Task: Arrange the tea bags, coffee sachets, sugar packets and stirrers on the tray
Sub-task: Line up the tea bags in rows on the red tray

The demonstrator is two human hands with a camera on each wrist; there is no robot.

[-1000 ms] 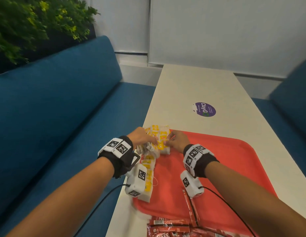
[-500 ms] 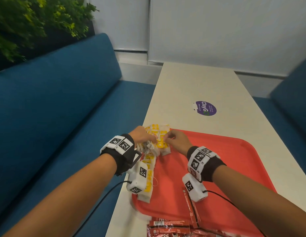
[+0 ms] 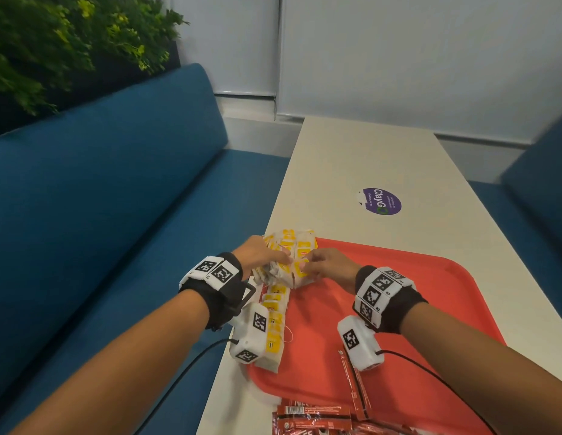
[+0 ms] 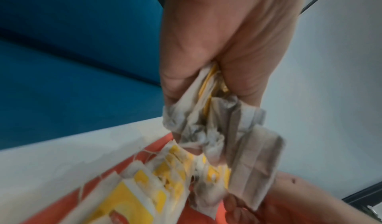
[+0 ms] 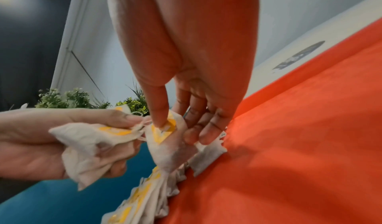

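A red tray lies on the white table. White tea bags with yellow tags run in a row along the tray's left edge, with more bunched at its far left corner. My left hand grips a crumpled bunch of tea bags just above that row. My right hand pinches one tea bag by its yellow tag, thumb on top, right beside the left hand. Red coffee sachets lie at the tray's near edge, and a thin red stick sachet lies beside them.
A blue bench seat runs along the table's left side, another blue seat at the right. A purple sticker is on the table beyond the tray. Green plants stand behind the left bench.
Both hands stay at the tray's far left corner, shifting only slightly as they handle the tea bags. The head view has drifted a little.
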